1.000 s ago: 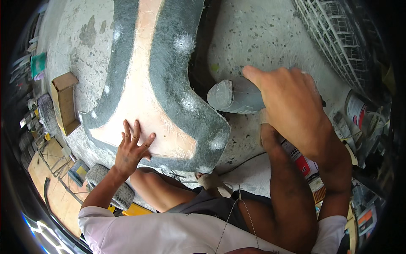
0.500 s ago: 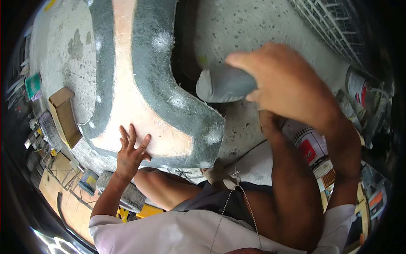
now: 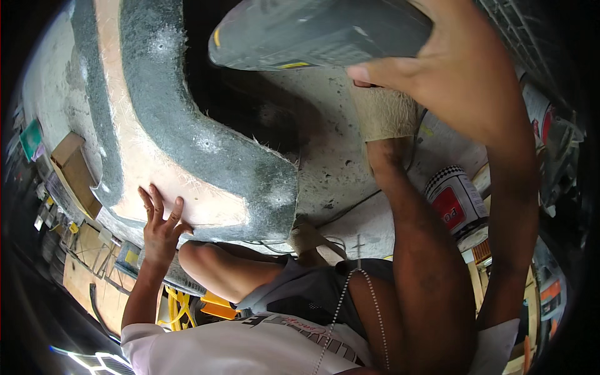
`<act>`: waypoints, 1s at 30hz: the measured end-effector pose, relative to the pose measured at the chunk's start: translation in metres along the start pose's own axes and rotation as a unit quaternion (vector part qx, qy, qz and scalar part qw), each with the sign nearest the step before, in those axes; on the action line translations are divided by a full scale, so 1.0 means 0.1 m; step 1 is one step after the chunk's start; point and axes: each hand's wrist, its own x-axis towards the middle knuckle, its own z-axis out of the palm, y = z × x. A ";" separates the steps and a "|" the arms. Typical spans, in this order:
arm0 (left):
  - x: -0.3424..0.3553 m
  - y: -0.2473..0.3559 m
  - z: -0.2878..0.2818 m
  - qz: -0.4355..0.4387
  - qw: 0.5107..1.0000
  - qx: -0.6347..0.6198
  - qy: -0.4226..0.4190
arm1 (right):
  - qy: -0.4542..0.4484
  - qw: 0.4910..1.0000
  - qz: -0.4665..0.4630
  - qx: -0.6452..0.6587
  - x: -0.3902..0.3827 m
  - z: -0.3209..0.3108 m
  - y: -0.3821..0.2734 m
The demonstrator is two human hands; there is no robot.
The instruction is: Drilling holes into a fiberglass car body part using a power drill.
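A large curved panel with a dark grey, fibrous-looking border, white powdery spots and a bare pale-pink middle lies before me, its edge ragged. My left hand rests on the pale middle near the panel's close end, fingers spread, holding nothing. At the upper right, my right hand grips a smooth dark grey, round-ended thing with small yellow marks. It is raised near the camera, and its exact kind cannot be made out; the top of it runs out of view. The right thumb shows along its lower side.
A white and red can stands right of my bent leg. My foot in a tan covering is on the stained concrete floor, with a dark cable nearby. An open cardboard box sits left of the panel.
My right hand has risen toward the camera and the top edge with the grey thing, still gripping it. The view has shifted, so the panel sits farther left. My left hand stays on the panel.
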 end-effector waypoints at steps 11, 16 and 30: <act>-0.04 0.00 0.02 -0.017 1.000 -0.005 -0.014 | -0.029 0.994 0.088 0.061 0.12 0.03 0.05; -0.05 0.02 -0.03 -0.032 0.999 -0.004 -0.022 | -0.020 0.994 0.111 0.010 0.14 0.14 0.13; -0.08 -0.02 0.00 -0.018 1.000 0.002 -0.006 | -0.051 0.996 0.043 0.059 0.13 0.13 0.16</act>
